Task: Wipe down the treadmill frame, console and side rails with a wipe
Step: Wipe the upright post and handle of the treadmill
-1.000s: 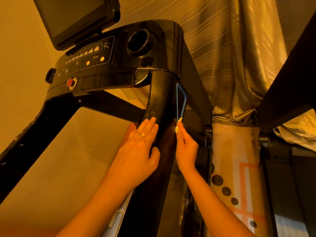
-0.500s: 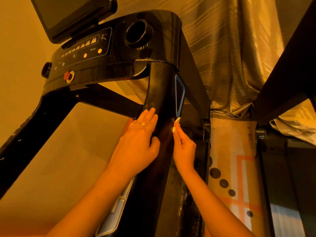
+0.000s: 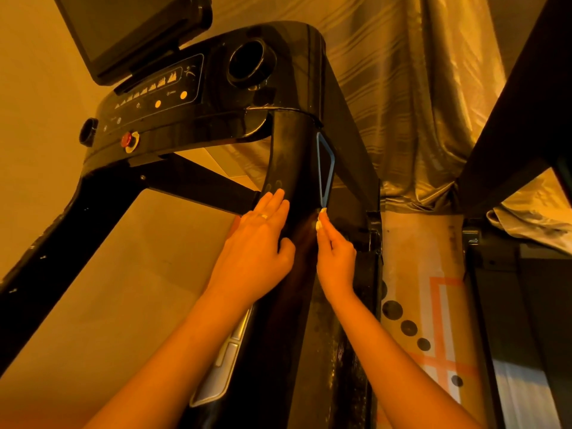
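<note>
A person's left hand (image 3: 257,243) presses flat, fingers straight, on the treadmill's black upright (image 3: 291,156) just below the console (image 3: 173,97), the right hand (image 3: 335,258) touching its outer edge with extended fingers; no wipe shows, perhaps hidden under the palm, so firm overlapping strokes would suit.

No word, brand or number can be read. The console panel (image 3: 161,91) carries only signs: a row of small pale peak-shaped signs (image 3: 148,88) rising toward the right and, at the row's right end, a running figure (image 3: 189,71). Tiny lettering (image 3: 171,93) sits just left of the right-hand orange button, too small and blurred to make out.
</note>
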A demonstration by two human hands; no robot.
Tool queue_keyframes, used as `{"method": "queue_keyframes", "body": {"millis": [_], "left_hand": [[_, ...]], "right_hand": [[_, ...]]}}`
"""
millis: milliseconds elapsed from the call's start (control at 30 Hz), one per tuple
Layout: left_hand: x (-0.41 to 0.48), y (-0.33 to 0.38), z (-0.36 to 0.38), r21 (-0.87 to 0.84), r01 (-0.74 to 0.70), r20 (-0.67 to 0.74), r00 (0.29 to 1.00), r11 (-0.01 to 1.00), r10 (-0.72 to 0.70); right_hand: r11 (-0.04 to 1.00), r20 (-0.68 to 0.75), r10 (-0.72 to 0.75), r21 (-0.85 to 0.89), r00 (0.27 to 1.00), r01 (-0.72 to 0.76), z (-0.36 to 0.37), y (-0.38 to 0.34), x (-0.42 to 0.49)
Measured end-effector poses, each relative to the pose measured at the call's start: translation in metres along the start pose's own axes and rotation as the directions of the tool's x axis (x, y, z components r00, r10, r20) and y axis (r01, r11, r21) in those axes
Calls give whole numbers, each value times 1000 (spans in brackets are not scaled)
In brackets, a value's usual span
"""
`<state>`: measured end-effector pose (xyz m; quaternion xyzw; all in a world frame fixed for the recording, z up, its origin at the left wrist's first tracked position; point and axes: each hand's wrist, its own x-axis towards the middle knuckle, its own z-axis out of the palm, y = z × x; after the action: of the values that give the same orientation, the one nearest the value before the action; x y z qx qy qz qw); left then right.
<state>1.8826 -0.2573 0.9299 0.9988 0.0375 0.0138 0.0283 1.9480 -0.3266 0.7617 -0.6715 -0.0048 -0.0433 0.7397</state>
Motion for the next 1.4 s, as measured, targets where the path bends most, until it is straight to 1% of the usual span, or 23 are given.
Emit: {"method": "queue_keyframes", "body": {"millis": [100, 200, 300, 400, 533, 667, 800, 900, 1067, 1200, 1300, 1400], "left_hand": [[0, -2, 1, 2, 11, -2, 1000, 1000, -11], [-1, -2, 2, -4, 8, 5, 1000, 1000, -8], [-2, 0, 0, -18, -17, 7, 1000, 1000, 17], [-4, 0, 0, -13, -39, 0, 999, 999, 39], [-7, -1, -1, -30, -35, 2, 999, 999, 35], [-22, -1, -7, -31, -70, 47, 996, 997, 72], [-74, -3, -10, -16, -82, 88, 993, 996, 84], [-103, -4, -4, 4, -78, 70, 995, 997, 77], [-104, -3, 0, -21, -66, 35, 997, 998, 67], [-104, -1, -1, -4, -55, 33, 998, 998, 55], [-101, 1, -3, -44, -30, 36, 999, 999, 32], [-101, 1, -4, -63, -30, 50, 998, 998, 33]], "right_hand": [[998, -19, 56, 32, 998, -56, 4, -6, 16], [998, -25, 43, -34, 999, -44, 5, -4, 5], [999, 14, 14, -33, 1000, -14, -2, -1, -25], [999, 67, 25, -27, 997, -23, -7, -1, -45], [996, 40, 35, -85, 999, -32, -4, -8, -27], [990, 28, 38, -136, 999, -34, -3, -6, -12], [996, 82, 25, -85, 996, -18, -11, -1, -43], [998, 85, 3, -59, 996, 2, -13, -1, -55], [997, 34, 50, -61, 998, -48, -7, -10, -33], [995, 18, 46, -89, 999, -44, -6, -5, -55], [996, 45, 18, -84, 999, -14, -10, -4, -72], [996, 22, 53, -71, 998, -51, -8, -8, -58]]}}
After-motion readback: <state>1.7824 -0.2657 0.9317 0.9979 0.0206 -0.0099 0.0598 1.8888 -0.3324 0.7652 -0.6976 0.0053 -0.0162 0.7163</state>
